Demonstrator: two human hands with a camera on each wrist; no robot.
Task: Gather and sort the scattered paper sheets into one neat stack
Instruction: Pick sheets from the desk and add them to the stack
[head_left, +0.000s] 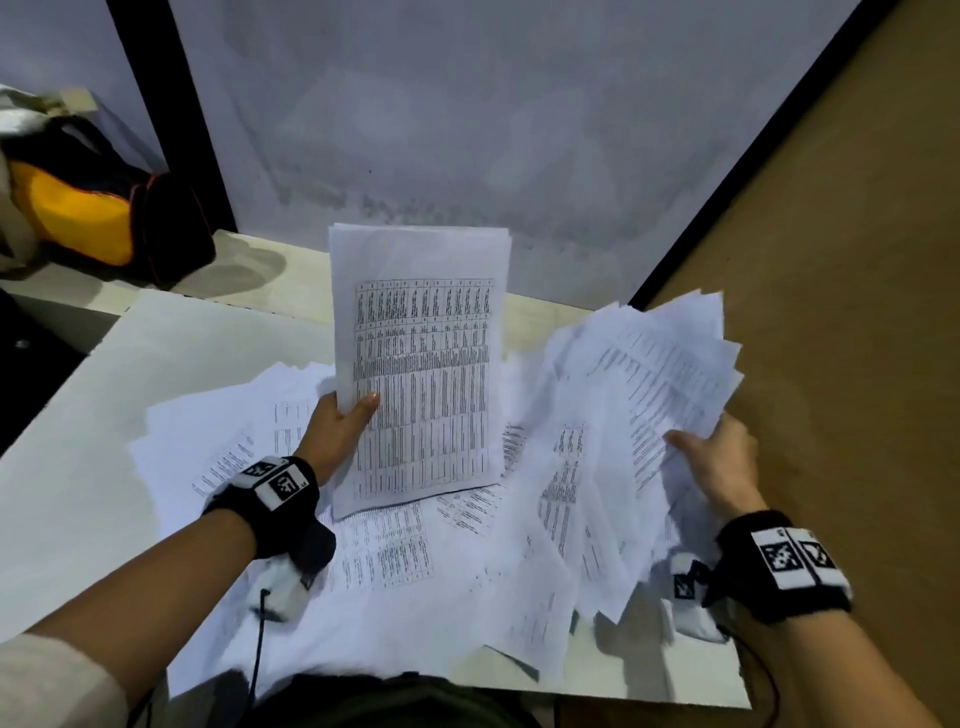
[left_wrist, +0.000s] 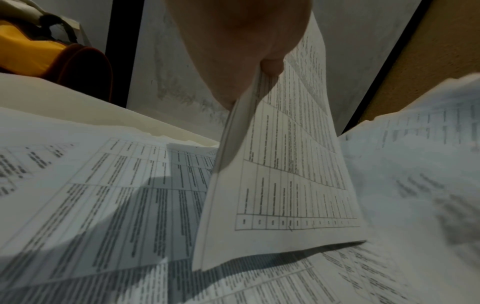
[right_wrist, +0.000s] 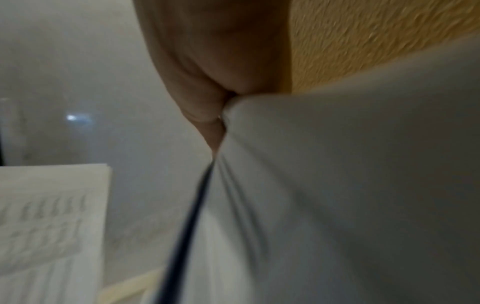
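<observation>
Loose printed sheets (head_left: 395, 587) lie scattered across the tabletop (head_left: 67, 467) just before you. Your left hand (head_left: 337, 431) pinches a squared stack (head_left: 421, 364) at its left edge, held upright above the spread. Your right hand (head_left: 722, 462) grips a fanned, uneven bunch of sheets (head_left: 660, 384) at the right side, lifted off the tabletop.

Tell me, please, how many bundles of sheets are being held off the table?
2: a squared stack upright in the left hand, a fanned bundle in the right hand. Loose sheets cover the table.
</observation>
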